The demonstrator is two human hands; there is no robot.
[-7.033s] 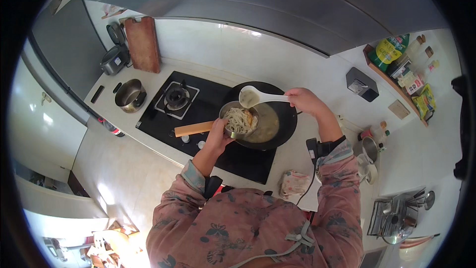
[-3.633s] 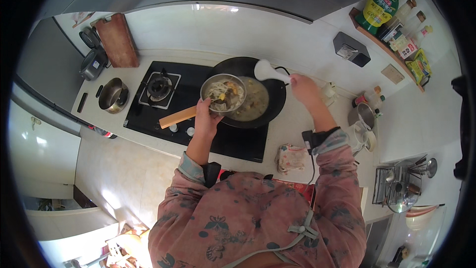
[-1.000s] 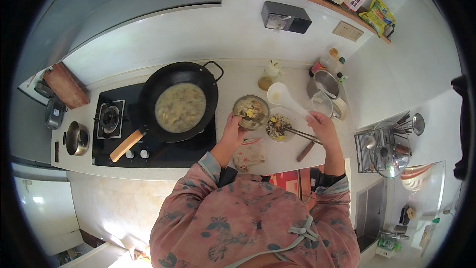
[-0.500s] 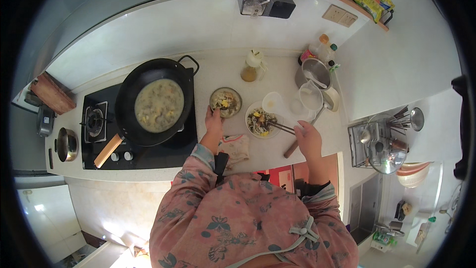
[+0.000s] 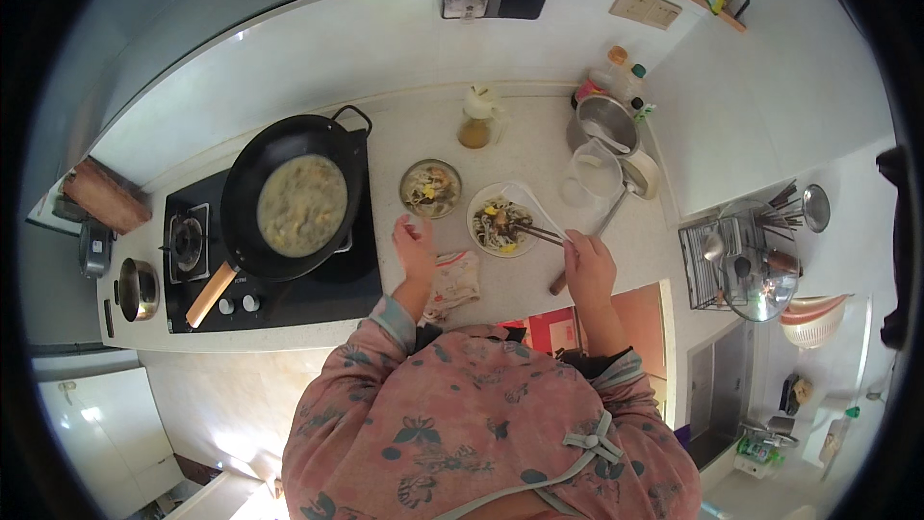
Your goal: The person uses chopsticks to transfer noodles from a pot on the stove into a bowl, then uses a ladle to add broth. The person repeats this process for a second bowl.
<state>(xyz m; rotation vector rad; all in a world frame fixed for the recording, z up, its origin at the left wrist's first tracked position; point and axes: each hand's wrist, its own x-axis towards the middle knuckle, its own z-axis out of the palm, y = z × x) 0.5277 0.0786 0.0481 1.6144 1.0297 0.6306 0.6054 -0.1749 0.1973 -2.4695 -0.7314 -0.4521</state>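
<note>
Your pale countertop (image 5: 520, 149) is carrying plenty: the black hob (image 5: 289, 274) is sitting at its left end. Right of the hob, a small bowl (image 5: 430, 188) is resting, then a plate of noodles (image 5: 500, 221), a folded cloth (image 5: 454, 279) lying just below them.

Left arm: I see it come up from the lower edge in a floral sleeve, bent at the elbow, the forearm pointing up and slightly left.
Left hand (image 5: 414, 243): open, fingers loosely spread and stretched forward, palm down; I see nothing gripped in it.
Right arm: it rises from the lower edge on my right side, the sleeve cuff low on the forearm, the bare forearm pointing up and slightly left.
Right hand (image 5: 587, 265): closed in a pinch, the fingers curled around a thin pair of sticks, knuckles up.
Spacing: the two hands sit well apart, at about the same height.
</note>
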